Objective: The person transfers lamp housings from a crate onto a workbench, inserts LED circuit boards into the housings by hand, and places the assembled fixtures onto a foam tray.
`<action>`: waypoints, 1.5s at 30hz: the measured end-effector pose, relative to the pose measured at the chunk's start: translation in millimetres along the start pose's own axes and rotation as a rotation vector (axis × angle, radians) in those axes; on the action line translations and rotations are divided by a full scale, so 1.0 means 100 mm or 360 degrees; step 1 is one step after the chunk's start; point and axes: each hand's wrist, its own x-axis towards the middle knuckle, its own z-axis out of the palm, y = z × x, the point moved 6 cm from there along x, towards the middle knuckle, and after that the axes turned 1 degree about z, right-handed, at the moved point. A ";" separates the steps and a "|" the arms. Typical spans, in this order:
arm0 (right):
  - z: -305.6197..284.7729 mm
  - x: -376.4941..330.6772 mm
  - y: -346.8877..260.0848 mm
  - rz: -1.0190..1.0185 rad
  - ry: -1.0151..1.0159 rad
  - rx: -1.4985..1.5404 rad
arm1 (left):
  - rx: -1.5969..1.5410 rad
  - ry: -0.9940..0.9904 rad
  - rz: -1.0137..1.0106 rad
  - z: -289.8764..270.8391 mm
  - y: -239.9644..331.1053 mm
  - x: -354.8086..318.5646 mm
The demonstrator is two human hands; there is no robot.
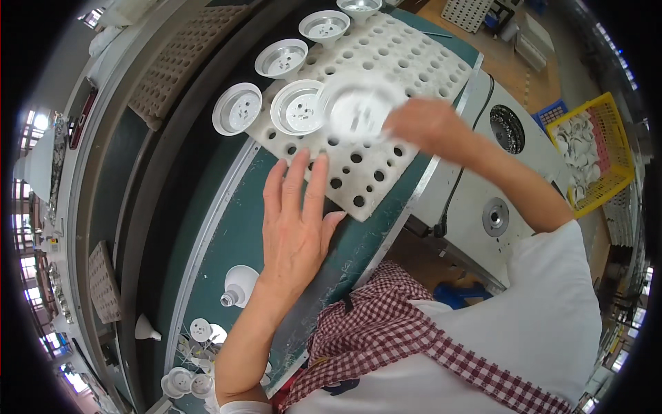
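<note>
My left hand [298, 221] lies flat and open on the green bench, fingertips touching the near edge of a white foam tray [386, 62] full of round holes. My right hand [427, 124] is blurred over the tray and holds a white cup-shaped lamp housing [358, 110] by its rim. Beside it another white housing [298, 107] sits in the tray. Three more housings [236, 108] [281, 58] [324, 26] stand in a row along the tray's far edge.
A white bulb shell [238, 286] and several small white parts [193, 376] lie on the bench near my left forearm. A yellow crate [607, 138] with white parts stands at right, past a white machine top [483, 200] with round openings. Brown perforated trays [176, 65] lie beyond.
</note>
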 end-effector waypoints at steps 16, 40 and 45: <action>1.26 -0.51 2.15 0.0574 -0.0114 -0.0146 | -0.0168 0.0158 -0.0729 -0.36 -1.31 -1.88; 1.37 1.59 -1.77 -0.0246 -0.0578 0.0368 | 0.1388 -0.0028 -0.1697 -1.93 -4.06 -5.17; 1.59 2.10 -2.46 -0.0788 -0.0270 0.0558 | 0.0998 0.0517 -0.0906 -1.83 -2.68 -3.66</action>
